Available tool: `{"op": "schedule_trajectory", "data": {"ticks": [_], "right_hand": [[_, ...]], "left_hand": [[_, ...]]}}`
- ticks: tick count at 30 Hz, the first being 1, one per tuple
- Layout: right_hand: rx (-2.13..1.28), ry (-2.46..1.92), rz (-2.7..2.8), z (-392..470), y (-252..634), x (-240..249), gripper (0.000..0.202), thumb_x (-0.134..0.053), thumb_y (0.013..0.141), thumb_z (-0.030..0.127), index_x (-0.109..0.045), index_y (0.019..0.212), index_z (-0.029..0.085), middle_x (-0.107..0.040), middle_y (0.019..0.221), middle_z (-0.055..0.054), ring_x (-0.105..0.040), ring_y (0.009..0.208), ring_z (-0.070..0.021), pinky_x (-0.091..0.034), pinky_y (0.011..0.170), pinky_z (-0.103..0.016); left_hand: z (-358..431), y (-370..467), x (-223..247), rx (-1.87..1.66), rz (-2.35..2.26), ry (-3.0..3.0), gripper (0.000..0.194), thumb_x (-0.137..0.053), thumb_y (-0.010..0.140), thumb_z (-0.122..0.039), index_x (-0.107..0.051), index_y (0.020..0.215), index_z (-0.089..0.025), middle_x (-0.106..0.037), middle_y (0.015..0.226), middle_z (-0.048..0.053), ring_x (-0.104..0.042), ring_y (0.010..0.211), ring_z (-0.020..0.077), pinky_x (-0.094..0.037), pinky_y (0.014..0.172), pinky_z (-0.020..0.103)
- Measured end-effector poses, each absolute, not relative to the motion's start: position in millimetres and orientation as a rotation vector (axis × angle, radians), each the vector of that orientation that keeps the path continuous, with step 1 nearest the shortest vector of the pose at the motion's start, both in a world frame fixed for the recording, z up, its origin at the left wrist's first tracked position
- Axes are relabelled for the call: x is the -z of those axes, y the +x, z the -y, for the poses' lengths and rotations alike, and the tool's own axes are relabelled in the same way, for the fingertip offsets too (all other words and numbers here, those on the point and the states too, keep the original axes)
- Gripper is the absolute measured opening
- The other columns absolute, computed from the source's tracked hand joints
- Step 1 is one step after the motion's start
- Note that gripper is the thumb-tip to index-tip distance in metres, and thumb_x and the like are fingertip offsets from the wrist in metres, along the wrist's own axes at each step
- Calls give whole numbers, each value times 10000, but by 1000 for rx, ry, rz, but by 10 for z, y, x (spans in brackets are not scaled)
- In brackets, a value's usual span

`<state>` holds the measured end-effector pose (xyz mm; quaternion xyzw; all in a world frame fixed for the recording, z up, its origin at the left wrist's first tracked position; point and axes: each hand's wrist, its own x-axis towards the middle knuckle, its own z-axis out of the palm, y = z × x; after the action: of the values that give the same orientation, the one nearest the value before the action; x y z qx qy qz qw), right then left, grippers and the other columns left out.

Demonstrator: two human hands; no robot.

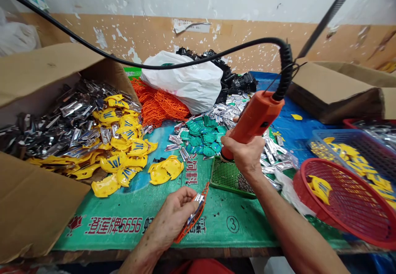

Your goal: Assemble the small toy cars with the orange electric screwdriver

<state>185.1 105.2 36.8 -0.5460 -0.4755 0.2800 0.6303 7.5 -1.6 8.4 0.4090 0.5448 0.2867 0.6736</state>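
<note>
My left hand (176, 210) is closed on an orange mesh-edged piece (198, 220) with a shiny silver part on it, low over the front of the green sheet. My right hand (247, 152) grips an orange power screwdriver (255, 119), tilted, with a black cable at its top. The tool's lower end is over the green perforated tray (225, 175), where small screws (245, 184) lie at the right. Teal parts (204, 136) are heaped behind the tray. Two yellow pieces (166, 170) lie left of it.
An open cardboard box (40, 200) at left spills silver parts and yellow pieces (116, 162). Orange netting (161, 107) and a white bag (188, 80) lie behind. At right stand a red basket (346, 204), a blue basket (321, 138) and a cardboard box (334, 88).
</note>
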Motion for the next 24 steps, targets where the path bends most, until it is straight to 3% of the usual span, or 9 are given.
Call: {"op": "schedule_trajectory", "data": {"ticks": [15,20,24], "right_hand": [[-640,-1127,1037,-1071,1930,-483,232,-740,537,203,-630,739,166,-592,600,41,-527,515,-121,-466,537,-303],[-708,-1165,1045,-1031,1888,-446,146,-735,533,205,-602,582,171,-594,592,31,-533,507,-115,-459,516,-294],[-704,-1188,1055,-1023,1864,-423,127,-721,542,208,-599,565,179,-582,580,36,-524,504,-113,-455,515,-297]], "left_hand": [[-7,62,-64,-650,-1180,940,176,-610,737,-336,-545,748,-173,-487,617,-54,-402,562,90,-302,540,215],[-16,63,-50,-649,-1173,923,180,-614,741,-335,-551,760,-168,-495,626,-52,-406,566,86,-305,540,214],[-20,64,-44,-644,-1179,921,186,-614,741,-339,-549,755,-166,-497,633,-50,-411,577,89,-310,548,219]]}}
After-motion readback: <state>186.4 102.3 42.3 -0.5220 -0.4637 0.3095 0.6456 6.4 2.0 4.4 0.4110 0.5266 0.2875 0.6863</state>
